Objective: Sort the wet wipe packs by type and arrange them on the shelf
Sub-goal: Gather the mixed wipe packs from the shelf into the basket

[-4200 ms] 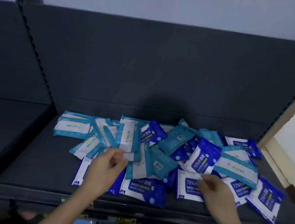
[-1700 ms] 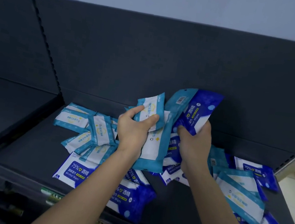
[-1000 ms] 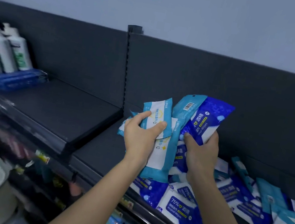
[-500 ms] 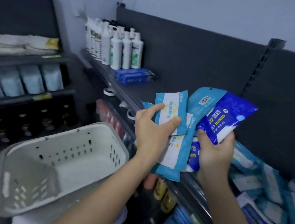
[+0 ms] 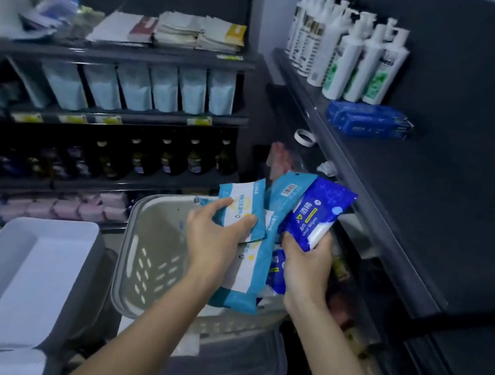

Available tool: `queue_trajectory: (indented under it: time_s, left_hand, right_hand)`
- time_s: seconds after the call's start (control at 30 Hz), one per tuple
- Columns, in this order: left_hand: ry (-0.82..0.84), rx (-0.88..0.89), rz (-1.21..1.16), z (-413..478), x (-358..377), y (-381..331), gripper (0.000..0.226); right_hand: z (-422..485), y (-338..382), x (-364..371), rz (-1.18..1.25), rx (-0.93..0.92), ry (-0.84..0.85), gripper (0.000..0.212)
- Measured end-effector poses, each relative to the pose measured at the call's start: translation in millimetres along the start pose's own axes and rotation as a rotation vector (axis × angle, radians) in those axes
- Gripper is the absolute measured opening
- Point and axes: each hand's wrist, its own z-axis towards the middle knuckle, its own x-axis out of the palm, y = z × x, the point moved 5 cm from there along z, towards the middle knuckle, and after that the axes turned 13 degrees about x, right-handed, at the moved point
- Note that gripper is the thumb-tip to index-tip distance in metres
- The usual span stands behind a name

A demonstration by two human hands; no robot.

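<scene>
My left hand (image 5: 215,241) grips a bunch of light blue and white wet wipe packs (image 5: 247,210), one on top and larger ones hanging below. My right hand (image 5: 305,263) grips dark blue alcohol wipe packs (image 5: 314,214), with a teal pack (image 5: 288,191) wedged between the two bunches. Both hands hold the packs over a pale perforated basket (image 5: 145,255). The dark shelf (image 5: 435,200) runs along the right and is bare near the hands.
White pump bottles (image 5: 349,50) and blue boxes (image 5: 367,120) stand at the shelf's far end. A white tray (image 5: 22,276) sits at the lower left. A clear bin (image 5: 227,369) lies under the basket. Stocked shelves with pouches and bottles fill the left.
I have turned left from the pile of packs on the shelf, carrying both bunches. The basket is now directly under my hands and the pile is out of view.
</scene>
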Motion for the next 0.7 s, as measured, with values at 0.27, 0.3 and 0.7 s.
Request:
queue_trajectory:
  time_s: [0.27, 0.3, 0.7]
  left_hand:
    - [-0.025, -0.358, 0.061, 19.7, -11.2, 91.7, 0.049]
    - [-0.022, -0.395, 0.068, 21.4, -11.2, 99.1, 0.048]
    - [0.416, -0.306, 0.537, 24.6, -9.3, 115.3, 0.051]
  right_hand:
    - [48.5, -72.9, 41.8, -0.153, 0.359, 0.061, 0.035]
    - [53.9, -79.3, 43.9, -0.170, 0.412, 0.055, 0.036]
    - [65.8, -75.2, 50.0, -0.718, 0.517, 0.381, 0.013]
